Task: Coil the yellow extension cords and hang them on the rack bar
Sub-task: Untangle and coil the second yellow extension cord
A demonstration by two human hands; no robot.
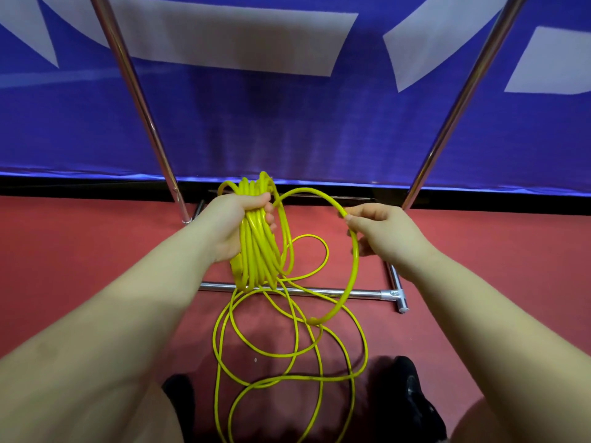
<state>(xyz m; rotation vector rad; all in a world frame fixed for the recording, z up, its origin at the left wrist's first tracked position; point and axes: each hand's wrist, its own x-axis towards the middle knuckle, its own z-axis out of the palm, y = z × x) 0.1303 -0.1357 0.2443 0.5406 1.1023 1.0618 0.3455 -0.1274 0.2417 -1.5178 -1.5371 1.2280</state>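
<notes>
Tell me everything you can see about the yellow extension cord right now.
The yellow extension cord is a thin, glossy, plastic-coated cable, partly coiled. The left hand grips a bundle of several hanging loops. From the bundle one strand arcs over to the right hand, which pinches it, then curves down toward the floor. The rest lies in loose, overlapping loops on the red floor, crossing the chrome base bar of the rack. No plug end is clearly visible.
</notes>
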